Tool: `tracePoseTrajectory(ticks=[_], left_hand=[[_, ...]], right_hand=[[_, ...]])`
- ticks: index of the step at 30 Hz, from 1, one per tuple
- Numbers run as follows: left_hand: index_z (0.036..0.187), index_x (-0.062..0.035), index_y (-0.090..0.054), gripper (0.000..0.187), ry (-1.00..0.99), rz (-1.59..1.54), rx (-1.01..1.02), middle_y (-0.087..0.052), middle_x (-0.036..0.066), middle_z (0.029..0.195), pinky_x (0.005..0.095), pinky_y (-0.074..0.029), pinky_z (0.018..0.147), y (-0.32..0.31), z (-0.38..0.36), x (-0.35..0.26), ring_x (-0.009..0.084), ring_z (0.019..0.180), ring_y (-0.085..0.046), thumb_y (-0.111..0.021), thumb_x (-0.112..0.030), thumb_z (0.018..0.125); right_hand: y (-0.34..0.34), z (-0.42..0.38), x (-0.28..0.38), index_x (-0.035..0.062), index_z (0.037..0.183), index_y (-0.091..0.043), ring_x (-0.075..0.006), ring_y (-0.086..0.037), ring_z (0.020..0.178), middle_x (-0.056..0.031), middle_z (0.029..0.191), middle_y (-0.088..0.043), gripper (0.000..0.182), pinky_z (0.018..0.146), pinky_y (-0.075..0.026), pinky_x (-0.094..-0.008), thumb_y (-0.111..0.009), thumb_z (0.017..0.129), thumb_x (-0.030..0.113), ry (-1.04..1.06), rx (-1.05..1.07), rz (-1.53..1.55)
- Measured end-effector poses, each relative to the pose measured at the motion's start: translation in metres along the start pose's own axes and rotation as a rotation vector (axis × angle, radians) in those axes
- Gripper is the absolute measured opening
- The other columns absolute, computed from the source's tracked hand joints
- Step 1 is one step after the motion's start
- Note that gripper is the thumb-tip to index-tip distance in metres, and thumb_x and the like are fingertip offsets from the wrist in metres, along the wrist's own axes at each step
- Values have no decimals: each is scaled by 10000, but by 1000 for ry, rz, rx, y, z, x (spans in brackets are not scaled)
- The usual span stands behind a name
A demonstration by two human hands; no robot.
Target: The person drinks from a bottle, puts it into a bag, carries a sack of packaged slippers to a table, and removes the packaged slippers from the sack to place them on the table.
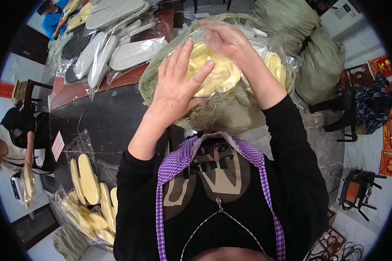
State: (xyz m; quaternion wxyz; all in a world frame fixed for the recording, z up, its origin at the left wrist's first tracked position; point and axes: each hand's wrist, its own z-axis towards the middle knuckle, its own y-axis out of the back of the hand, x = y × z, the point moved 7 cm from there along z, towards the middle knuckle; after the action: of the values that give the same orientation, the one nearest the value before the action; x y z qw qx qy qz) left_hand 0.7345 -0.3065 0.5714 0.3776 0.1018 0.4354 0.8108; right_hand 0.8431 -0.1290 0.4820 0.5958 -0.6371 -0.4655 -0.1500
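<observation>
Above an open green woven sack (150, 82), my left hand (176, 85) is open with its fingers spread, at the left side of yellow slippers (224, 74) in clear plastic. My right hand (226, 39) is over the far side of the same slippers, its fingers extended and apart. Neither hand is closed round anything. More bagged yellow slippers (274, 67) lie in the sack to the right, partly behind my right forearm.
A dark table (113, 113) bears bagged white slippers (137, 54) at the far left and bagged yellow slippers (89, 180) near its front. Full green sacks (320, 65) stand at right. A co-worker (26, 139) sits left, another person (370, 108) right; a chair (355, 191) stands nearby.
</observation>
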Motion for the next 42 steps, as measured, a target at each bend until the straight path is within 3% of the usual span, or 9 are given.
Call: tracePoseTrajectory(ticks=[3,4,12,17,25,29,34,38,42], left_hand=[[1114,-101,-546,580,-7,-36,36,-415,167,1302,372,-430,847,4,9,12,320,1073,-504,-764,-171,581],[1015,-64,-600,396,76,-109,-6,-567,115,1134,299,-474,752,5,11,26,236,925,-595,-729,-139,648],[996,14,-604,311,801,-805,-515,-632,40,840,232,-479,678,22,-35,138,85,756,-577,-709,-102,727],[1035,22,-552,283,788,-1250,-943,-620,88,913,284,-507,720,49,-118,192,171,788,-610,-623,0,763],[1048,30,-518,249,1023,-1205,-1327,-597,119,973,327,-495,787,45,-319,222,218,877,-598,-564,-55,819],[1071,42,-507,255,1190,-989,-1317,-582,127,1039,360,-471,838,27,-391,188,230,949,-578,-534,-75,846],[977,24,-535,283,1486,-932,-998,-589,92,885,310,-496,698,22,-410,162,188,763,-581,-629,-166,790],[1316,30,-207,834,1705,-730,-927,-569,101,914,276,-463,458,38,-420,157,156,655,-558,-711,-284,730],[1377,11,-82,933,1700,-584,-892,-549,193,1045,325,-484,615,68,-409,175,209,855,-570,-666,-371,758]], right_hand=[[-32,-20,15,3,1024,-579,-126,-560,639,-48,812,-586,223,551,-500,-260,-585,819,90,110,46,-199],[-34,-16,13,4,1044,-574,-124,-568,682,-49,837,-592,245,568,-498,-252,-587,824,112,107,136,-295],[-56,-34,31,4,1190,-507,-153,-525,1030,-85,1093,-575,386,915,-387,-277,-505,896,254,377,339,-720],[-61,-53,12,18,1212,-491,-176,-473,1122,-91,1163,-543,394,934,-361,-283,-512,890,246,648,224,-916],[-7,-62,-81,-2,1174,-505,-158,-533,1030,-90,1117,-565,328,853,-406,-261,-503,882,149,300,257,-849],[16,-74,-111,-10,1115,-538,-128,-562,926,-76,992,-607,268,792,-436,-242,-517,864,83,173,196,-860],[49,-85,-133,-8,1117,-534,-135,-575,911,-69,1020,-602,266,769,-438,-239,-487,880,103,63,119,-925],[57,-97,-141,-9,1136,-519,-142,-583,908,-78,1067,-594,275,770,-439,-242,-464,893,106,42,70,-949],[65,-102,-147,-10,1138,-517,-142,-581,903,-92,1067,-595,272,769,-440,-244,-463,899,108,38,24,-824]])
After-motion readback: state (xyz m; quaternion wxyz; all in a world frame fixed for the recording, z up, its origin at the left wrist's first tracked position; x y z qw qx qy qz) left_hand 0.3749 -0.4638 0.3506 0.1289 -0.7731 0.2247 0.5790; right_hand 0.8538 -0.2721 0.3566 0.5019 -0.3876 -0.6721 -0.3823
